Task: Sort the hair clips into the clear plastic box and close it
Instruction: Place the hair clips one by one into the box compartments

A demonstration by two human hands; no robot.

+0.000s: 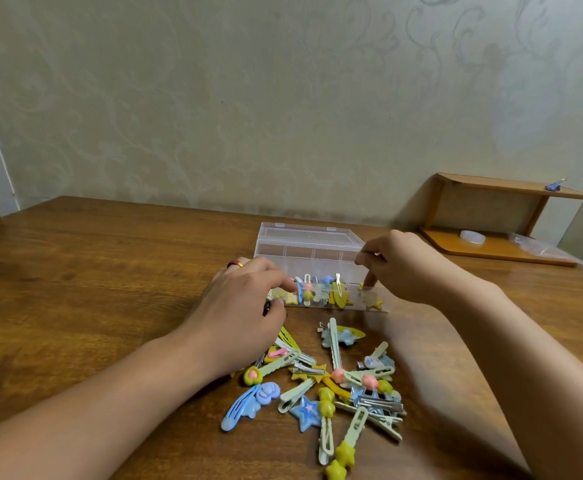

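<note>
— What is the brown wooden table [110, 271] like?
— Varnished, with a soft sheen and visible grain.
— And the clear plastic box [309, 252] on it?
— Smooth, glossy, see-through plastic.
— The pastel hair clips [335, 379] just in front of that box?
— Mostly matt plastic; a few show bare shiny metal. The small wooden shelf [491, 216] right of the box looks smooth.

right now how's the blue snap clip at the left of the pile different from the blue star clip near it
The blue snap clip is long, oval and slotted, lying diagonally at the pile's left edge; the blue star clip is compact and five-pointed with a pink centre, lying deeper among other clips. The snap clip is paler blue. Both lie loose on the table, outside the clear box.
</note>
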